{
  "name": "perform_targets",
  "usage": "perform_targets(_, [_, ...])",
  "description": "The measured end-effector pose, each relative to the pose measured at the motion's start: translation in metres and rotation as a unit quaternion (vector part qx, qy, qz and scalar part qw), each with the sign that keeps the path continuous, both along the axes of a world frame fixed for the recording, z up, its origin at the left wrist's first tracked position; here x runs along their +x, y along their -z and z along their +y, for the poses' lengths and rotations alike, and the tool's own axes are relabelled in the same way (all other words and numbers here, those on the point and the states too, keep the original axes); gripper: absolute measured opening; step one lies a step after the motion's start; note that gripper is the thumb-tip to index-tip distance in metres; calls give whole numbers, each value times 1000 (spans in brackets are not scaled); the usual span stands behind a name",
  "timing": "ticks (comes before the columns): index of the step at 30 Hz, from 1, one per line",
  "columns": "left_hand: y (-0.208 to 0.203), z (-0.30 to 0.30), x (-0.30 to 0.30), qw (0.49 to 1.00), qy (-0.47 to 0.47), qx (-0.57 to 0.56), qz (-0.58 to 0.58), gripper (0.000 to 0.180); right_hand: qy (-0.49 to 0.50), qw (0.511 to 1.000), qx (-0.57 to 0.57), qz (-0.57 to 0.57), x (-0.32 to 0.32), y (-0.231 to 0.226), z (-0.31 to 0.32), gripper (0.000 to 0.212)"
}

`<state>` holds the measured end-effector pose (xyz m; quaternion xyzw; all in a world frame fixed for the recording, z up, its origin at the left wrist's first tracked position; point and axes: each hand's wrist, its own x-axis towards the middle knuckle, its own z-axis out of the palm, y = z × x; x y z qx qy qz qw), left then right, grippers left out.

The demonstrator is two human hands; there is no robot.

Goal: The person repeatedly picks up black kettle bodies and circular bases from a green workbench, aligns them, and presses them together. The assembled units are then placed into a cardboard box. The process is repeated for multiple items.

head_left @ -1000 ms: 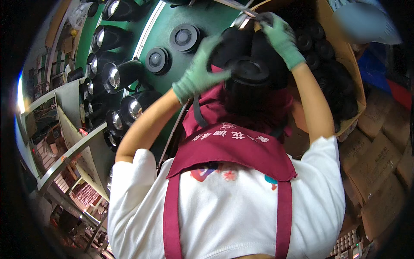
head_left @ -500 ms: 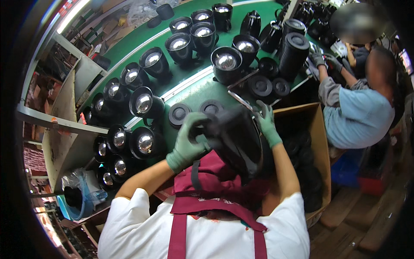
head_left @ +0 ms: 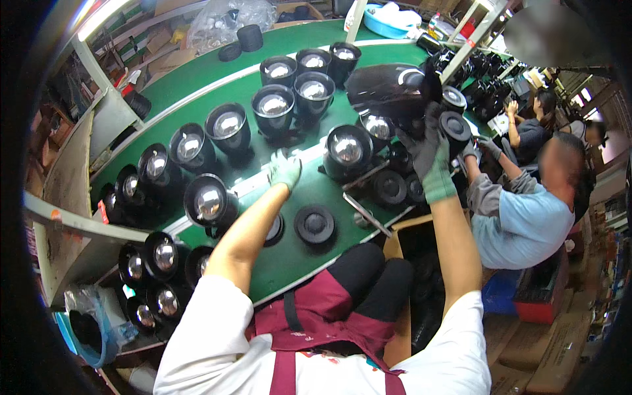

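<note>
My left hand [head_left: 286,170], in a green glove, is over the green table with its fingers spread and nothing in them. My right hand [head_left: 431,158], in a green glove with a dark palm, is stretched out to the far right. It grips one end of a glossy black jug [head_left: 385,87], which is tipped on its side above the table; the fingertips are partly hidden against it. Close to my left hand stands a black pot with a shiny silver inside [head_left: 347,148]. A round black lid [head_left: 315,224] lies flat nearer to me, with another partly hidden behind my left forearm.
Several similar black pots [head_left: 227,124] line the table [head_left: 289,257]. Black discs [head_left: 454,125] are stacked beside my right hand. A metal bar [head_left: 367,214] is at the table's edge, above a cardboard box [head_left: 393,247]. A co-worker in a blue shirt [head_left: 530,220] sits at right.
The black jug has gone from near my lap to the far right with my right hand. My left hand has let go of it and moved out over the table. The view has shifted.
</note>
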<state>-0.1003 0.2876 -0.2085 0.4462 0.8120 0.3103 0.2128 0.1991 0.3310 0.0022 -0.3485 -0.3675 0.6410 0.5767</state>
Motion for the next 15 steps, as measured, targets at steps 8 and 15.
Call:
perform_targets(8, [78,-30,9,942,72,0,328,78,213,948,-159,-177,-129,44,218,56])
perform_targets(15, [71,-22,8,961,69,14,269,73,285,764,-313,-487,-171,130,295,82])
